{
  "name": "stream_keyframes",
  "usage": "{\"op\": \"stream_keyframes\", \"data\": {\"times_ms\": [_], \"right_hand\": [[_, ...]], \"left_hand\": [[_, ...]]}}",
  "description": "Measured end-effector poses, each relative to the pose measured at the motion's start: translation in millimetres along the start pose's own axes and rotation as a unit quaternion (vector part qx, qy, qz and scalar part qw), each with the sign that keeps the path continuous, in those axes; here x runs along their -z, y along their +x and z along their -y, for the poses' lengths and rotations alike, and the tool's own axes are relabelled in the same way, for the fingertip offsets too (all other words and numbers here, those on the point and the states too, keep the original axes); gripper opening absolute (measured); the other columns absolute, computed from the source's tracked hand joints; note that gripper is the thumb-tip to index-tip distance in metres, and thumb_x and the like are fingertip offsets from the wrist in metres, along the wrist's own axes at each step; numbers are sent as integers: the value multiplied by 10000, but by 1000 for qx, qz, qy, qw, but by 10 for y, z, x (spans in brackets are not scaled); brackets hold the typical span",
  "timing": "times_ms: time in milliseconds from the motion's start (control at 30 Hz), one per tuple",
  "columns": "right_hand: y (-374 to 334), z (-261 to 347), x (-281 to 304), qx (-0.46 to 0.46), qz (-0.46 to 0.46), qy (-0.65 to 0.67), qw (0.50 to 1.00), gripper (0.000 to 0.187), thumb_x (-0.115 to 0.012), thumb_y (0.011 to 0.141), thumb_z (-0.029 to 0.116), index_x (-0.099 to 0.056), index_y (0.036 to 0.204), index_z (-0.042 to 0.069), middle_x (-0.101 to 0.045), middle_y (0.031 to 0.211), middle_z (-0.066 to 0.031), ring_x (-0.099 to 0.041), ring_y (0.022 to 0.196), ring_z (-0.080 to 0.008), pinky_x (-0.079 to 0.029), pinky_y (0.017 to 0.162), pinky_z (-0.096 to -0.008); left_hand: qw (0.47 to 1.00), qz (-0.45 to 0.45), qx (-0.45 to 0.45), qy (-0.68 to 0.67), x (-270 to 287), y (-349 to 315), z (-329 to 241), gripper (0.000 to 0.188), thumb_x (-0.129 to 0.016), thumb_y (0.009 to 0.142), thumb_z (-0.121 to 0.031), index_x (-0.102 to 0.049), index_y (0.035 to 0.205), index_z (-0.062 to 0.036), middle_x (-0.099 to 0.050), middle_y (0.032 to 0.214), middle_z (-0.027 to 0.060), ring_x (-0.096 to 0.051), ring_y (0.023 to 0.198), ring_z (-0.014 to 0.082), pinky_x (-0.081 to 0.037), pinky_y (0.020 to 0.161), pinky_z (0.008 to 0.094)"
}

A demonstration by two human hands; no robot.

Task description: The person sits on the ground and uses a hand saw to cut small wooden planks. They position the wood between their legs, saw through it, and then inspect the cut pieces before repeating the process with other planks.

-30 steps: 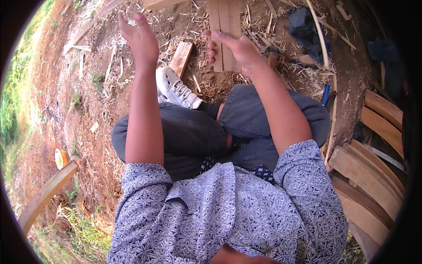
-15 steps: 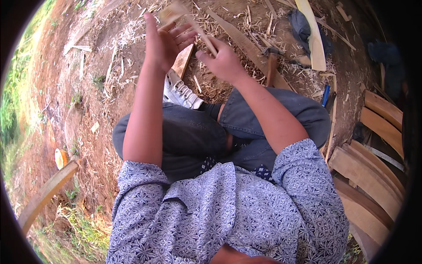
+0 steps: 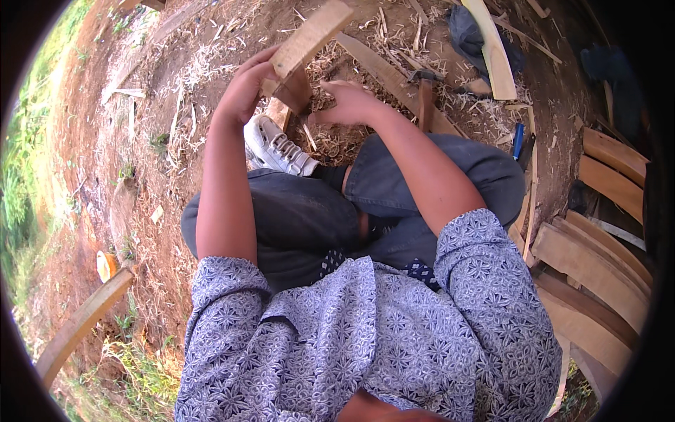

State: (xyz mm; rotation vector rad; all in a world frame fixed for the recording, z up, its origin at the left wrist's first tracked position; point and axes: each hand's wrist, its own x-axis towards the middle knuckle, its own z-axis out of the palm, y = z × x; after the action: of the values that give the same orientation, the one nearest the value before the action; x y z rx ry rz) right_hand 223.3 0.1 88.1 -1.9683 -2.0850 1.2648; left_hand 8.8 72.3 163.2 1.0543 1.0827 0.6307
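My left hand (image 3: pixel 244 86) is closed on the near end of a short wooden board (image 3: pixel 311 39), which tilts up and away to the right. Under the board is a darker wooden face (image 3: pixel 292 93); whether it belongs to the same piece I cannot tell. My right hand (image 3: pixel 349 104) is just right of the wood, apart from it, fingers spread and holding nothing. A white shoe (image 3: pixel 278 148) rests below the left hand, beside a strip of wood (image 3: pixel 278 112) on the ground.
A long plank (image 3: pixel 376 63) and a hammer-like tool (image 3: pixel 425 102) lie beyond my right hand. Farther right are a pale curved board (image 3: pixel 492 56), dark cloth (image 3: pixel 465 36) and a blue-handled tool (image 3: pixel 518 141). Curved boards (image 3: pixel 587 264) are stacked at right; a curved wooden piece (image 3: pixel 84 325) is at lower left.
The board has passed from my right hand to my left and turned to show its broad face. My left hand has closed; my right hand has let go and opened.
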Motion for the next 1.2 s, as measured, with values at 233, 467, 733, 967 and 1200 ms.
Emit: {"op": "stream_keyframes", "data": {"times_ms": [233,467,733,967,1200], "right_hand": [[-277,-112,307,0,24,164,986,753,-692,910,566,-593,1432,33,-600,1440,-207,-575,1337,-319,-447,1125,-404],[-1808,-349,1530,68,-315,332,886,465,-614,1029,370,-655,1373,60,-685,1343,-95,-598,1293,-210,-439,1112,-349],[-4210,-3598,-45,-258,-447,350,782,550,-680,966,476,-656,1313,49,-715,1179,-79,-665,1051,-181,-504,934,-331],[-4110,-2846,-1471,-424,-407,17,809,697,-708,873,479,-532,1499,229,-517,1515,-175,-503,1385,-375,-413,1147,-477],[-3885,-1996,-879,-509,-320,46,798,724,-726,855,515,-519,1485,222,-555,1455,-176,-508,1351,-401,-409,1134,-507]], "left_hand": [[981,-38,-28,187,50,-23,-132,595,-568,886,-189,-570,1455,-17,-644,1356,145,-591,1243,226,-432,1073,336],[985,-40,-48,162,136,-10,49,593,-537,899,-221,-568,1450,-6,-639,1361,154,-579,1261,235,-418,1084,346],[886,-4,-224,407,-669,73,-36,776,-832,788,-371,-558,1434,-40,-662,1299,255,-655,1207,335,-502,1022,394],[963,-10,-146,226,-110,-2,190,652,-853,818,-254,-566,1351,-11,-700,1187,153,-677,1089,245,-531,959,377],[919,-14,-208,334,29,122,336,654,-829,873,-327,-607,1402,-14,-699,1261,197,-664,1165,262,-513,1005,386]]}}
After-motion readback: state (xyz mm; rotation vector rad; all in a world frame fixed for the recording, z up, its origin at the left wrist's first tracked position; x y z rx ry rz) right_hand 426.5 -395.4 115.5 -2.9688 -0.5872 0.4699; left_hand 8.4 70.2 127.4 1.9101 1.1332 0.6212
